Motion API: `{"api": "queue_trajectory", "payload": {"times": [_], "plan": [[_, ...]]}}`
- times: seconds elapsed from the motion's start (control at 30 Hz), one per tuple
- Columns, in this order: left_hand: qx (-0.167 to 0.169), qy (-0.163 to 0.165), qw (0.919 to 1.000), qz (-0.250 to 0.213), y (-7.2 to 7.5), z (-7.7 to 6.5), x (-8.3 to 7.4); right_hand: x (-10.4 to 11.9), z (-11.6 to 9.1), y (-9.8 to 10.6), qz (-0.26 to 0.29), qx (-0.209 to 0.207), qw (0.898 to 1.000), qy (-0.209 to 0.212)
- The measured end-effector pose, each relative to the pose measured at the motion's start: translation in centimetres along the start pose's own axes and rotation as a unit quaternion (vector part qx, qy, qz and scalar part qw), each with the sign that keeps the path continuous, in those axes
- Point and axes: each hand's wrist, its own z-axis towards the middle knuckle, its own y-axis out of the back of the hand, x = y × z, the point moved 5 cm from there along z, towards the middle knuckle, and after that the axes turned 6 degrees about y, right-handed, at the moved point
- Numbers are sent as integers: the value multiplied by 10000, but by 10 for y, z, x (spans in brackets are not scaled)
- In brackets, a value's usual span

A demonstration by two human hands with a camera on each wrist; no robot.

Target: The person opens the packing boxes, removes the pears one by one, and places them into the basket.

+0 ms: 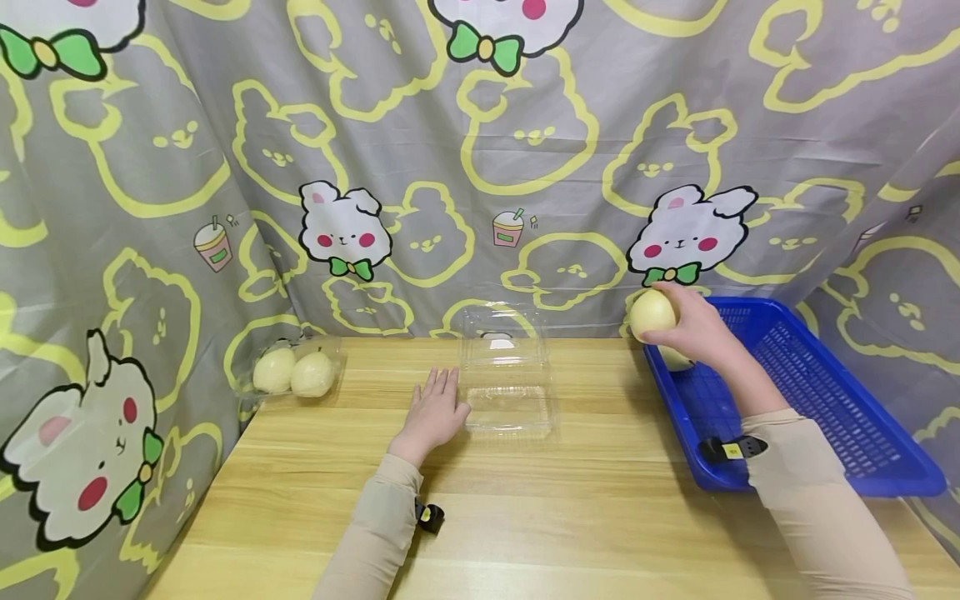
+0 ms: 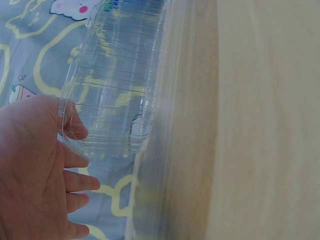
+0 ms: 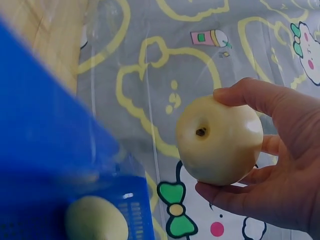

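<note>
My right hand (image 1: 693,321) holds a pale yellow pear (image 3: 220,140) between thumb and fingers, above the far left corner of a blue plastic basket (image 1: 678,429). Another pear (image 3: 96,220) lies in that basket, partly hidden below the hand in the head view. Midway along the table stands a clear plastic clamshell box (image 1: 506,408) with its lid raised toward the curtain. Beside its left edge is my left hand (image 1: 433,412), fingers straight and pointing away from me. In the left wrist view the thumb (image 2: 77,127) is at the box's edge.
A second clear box (image 1: 341,367) with two pears (image 1: 312,374) in it sits at the table's far left corner. Grey patterned curtain (image 1: 420,133) hangs behind and at both sides of the wooden table (image 1: 525,517). The basket takes up the table's right side.
</note>
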Motion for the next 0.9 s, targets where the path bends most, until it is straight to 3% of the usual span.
{"api": "queue_trajectory", "payload": {"times": [0.9], "plan": [[46,10,10000,15,-1,0,1,-40,2,5,-117,99,9990,-422]]}}
